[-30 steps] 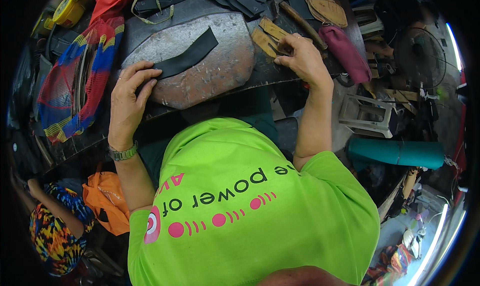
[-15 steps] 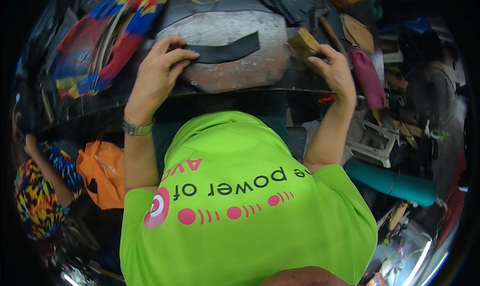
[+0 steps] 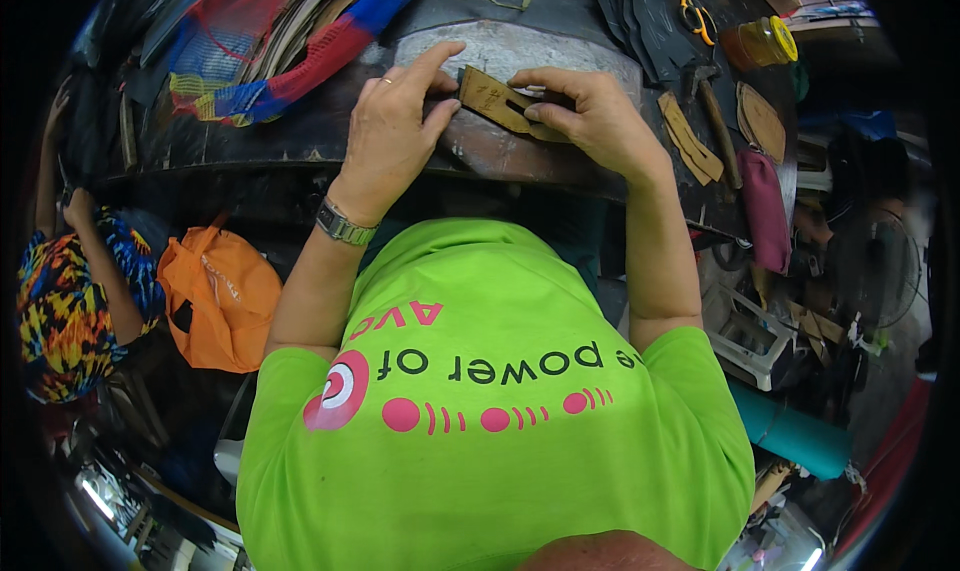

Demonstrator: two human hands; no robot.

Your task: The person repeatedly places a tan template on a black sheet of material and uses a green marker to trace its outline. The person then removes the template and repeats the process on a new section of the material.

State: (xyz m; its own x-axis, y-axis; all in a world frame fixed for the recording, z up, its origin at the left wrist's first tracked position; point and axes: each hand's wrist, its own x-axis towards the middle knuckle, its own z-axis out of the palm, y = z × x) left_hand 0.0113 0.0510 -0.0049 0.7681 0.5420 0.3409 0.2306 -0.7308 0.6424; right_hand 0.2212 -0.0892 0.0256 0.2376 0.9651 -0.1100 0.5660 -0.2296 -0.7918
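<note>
A brown cardboard template [image 3: 490, 101] with a long slot and dark handwriting lies slantwise over the slab. At its upper left corner a bit of black strip [image 3: 462, 74] peeks out; the rest is hidden beneath. My right hand [image 3: 590, 116] grips the template's right part between thumb and fingers. Beside its left end is my left hand [image 3: 395, 131], index finger stretched out and thumb apart from it, fingertips by the edge. Both hands are over the worn grey slab [image 3: 600, 61] on the dark table.
On the right lie curved tan template pieces [image 3: 690, 141], a hammer [image 3: 718, 131], a maroon pouch [image 3: 765, 211] and a brown oval piece [image 3: 760, 121]. Farther back are orange-handled scissors [image 3: 695, 16], a yellow-lidded jar [image 3: 758, 43] and black pieces [image 3: 640, 31]. A mesh bag [image 3: 300, 51] sits left; another person's arm [image 3: 110, 291] shows beyond.
My right hand has brought the brown template leftward from beside the slab onto the black strip. My left hand's index finger has lifted from its pinch on the strip. The view has shifted.
</note>
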